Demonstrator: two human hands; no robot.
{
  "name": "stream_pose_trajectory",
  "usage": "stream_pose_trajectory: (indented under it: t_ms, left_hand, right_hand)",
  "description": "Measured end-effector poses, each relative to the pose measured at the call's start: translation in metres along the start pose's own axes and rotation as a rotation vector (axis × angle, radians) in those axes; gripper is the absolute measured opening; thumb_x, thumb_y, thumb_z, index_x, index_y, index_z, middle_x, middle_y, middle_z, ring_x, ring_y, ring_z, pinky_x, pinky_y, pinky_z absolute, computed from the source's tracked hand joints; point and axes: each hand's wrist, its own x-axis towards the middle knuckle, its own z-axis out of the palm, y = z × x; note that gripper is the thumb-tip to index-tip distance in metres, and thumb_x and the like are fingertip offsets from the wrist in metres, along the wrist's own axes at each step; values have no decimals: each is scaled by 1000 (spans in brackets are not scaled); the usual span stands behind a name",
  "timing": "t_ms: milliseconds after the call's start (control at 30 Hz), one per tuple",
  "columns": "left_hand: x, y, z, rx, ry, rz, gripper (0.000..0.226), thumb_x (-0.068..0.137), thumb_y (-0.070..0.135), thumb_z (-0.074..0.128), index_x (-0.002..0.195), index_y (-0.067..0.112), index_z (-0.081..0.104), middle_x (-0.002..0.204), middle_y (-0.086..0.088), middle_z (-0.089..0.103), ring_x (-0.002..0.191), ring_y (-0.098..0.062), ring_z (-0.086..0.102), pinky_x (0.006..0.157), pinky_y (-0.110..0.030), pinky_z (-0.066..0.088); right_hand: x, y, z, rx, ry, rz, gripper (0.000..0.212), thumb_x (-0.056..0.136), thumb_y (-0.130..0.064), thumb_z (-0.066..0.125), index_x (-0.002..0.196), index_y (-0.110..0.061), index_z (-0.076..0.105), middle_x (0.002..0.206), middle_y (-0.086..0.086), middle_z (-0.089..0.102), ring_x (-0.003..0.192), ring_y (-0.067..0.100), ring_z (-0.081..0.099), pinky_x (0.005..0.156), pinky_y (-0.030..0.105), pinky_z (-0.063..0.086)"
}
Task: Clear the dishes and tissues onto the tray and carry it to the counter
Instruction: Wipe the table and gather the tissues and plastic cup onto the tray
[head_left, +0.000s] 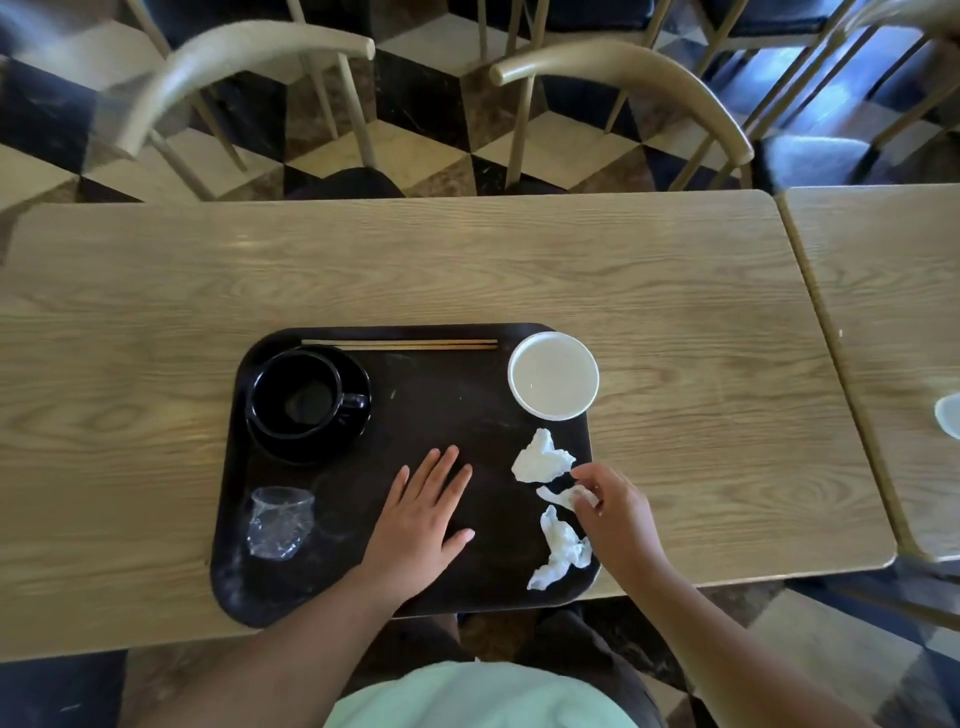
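A dark tray (415, 395) lies on the wooden table (156, 322) near its front edge. On it stand a black cup on a black saucer (306, 402), a white bowl (553, 375), a clear plastic cup (280, 522) and a pair of chopsticks (400, 344). Three crumpled white tissues lie at the tray's right side: one (540, 458) upper, one (563, 496) in the middle, one (561, 551) lower. My left hand (421, 512) rests flat on the tray's middle with fingers spread. My right hand (615, 506) pinches the middle tissue.
Two pale wooden chairs (623, 73) stand at the far side of the table. A second table (883, 312) adjoins on the right, with a pale object (948, 415) at the frame edge. Checkered floor lies beyond.
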Motion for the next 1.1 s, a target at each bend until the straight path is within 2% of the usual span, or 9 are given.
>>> stream_pose_trajectory:
  t_ms: [100, 267, 400, 533, 633, 767, 900, 1000, 1100]
  left_hand:
    - [-8, -13, -1, -6, 4, 12, 78, 87, 54, 58, 153, 26, 28, 165, -3, 18, 152, -22, 16, 119, -49, 26]
    - [-14, -29, -6, 12, -49, 27, 79, 88, 58, 53, 155, 28, 24, 167, -1, 10, 153, -21, 10, 120, -49, 21]
    - [-15, -35, -7, 44, -52, 43, 83, 86, 59, 55, 155, 28, 22, 167, -2, 10, 153, -22, 10, 119, -49, 17]
    - [-15, -27, -12, 25, -66, 6, 83, 86, 53, 60, 155, 27, 23, 166, -2, 7, 153, -24, 10, 117, -55, 27]
    - [-13, -14, -24, 6, -110, -48, 78, 93, 39, 58, 157, 27, 14, 167, 0, -4, 154, -23, -1, 120, -52, 20]
    - [-26, -3, -32, -64, -163, -180, 77, 94, 31, 56, 157, 29, 12, 167, 3, -8, 154, -21, -4, 120, -49, 22]
    - [-46, 3, -37, -177, -158, -248, 78, 93, 36, 55, 157, 29, 11, 166, 6, 6, 153, -18, 7, 116, -43, 32]
    - [-62, 1, -47, -388, -113, -335, 77, 92, 39, 56, 156, 32, 14, 161, 8, 25, 145, -15, 32, 112, -37, 38]
    - [-80, -8, -63, -467, 10, -413, 71, 91, 43, 59, 152, 35, 24, 149, 8, 47, 133, -14, 49, 108, -36, 43]
  right_hand:
    - [2, -6, 8, -56, 38, 70, 9, 88, -12, 57, 85, -20, 55, 84, -3, 62, 78, 17, 58, 66, 32, 48]
    - [2, -10, 16, -171, 55, 40, 12, 88, -7, 54, 78, -15, 53, 80, -4, 55, 69, 16, 52, 57, 24, 41]
    - [2, -8, 22, -276, 103, 0, 10, 91, -10, 54, 81, -14, 53, 84, -2, 46, 62, 24, 50, 51, 30, 42]
    - [2, -11, 24, -328, 105, 35, 4, 91, -17, 57, 88, -20, 58, 87, -3, 52, 67, 21, 54, 53, 39, 51]
    - [5, -15, 16, -260, 81, 45, 10, 89, -20, 59, 98, -22, 57, 92, -5, 57, 74, 18, 58, 58, 34, 49]
    - [1, -15, 2, -264, 60, 9, 13, 87, -21, 61, 93, -23, 50, 92, -8, 53, 70, 9, 51, 54, 26, 39]
    - [-2, -11, -10, -204, 63, -24, 17, 86, -23, 63, 98, -23, 51, 94, -9, 54, 79, 13, 53, 57, 21, 37]
    - [-8, -4, -13, -140, 73, -37, 16, 84, -22, 63, 89, -26, 48, 86, -9, 55, 74, 9, 51, 55, 21, 37]
    - [-12, 3, -12, -78, 118, -30, 16, 84, -26, 63, 84, -26, 46, 83, -7, 55, 72, 12, 50, 56, 25, 39]
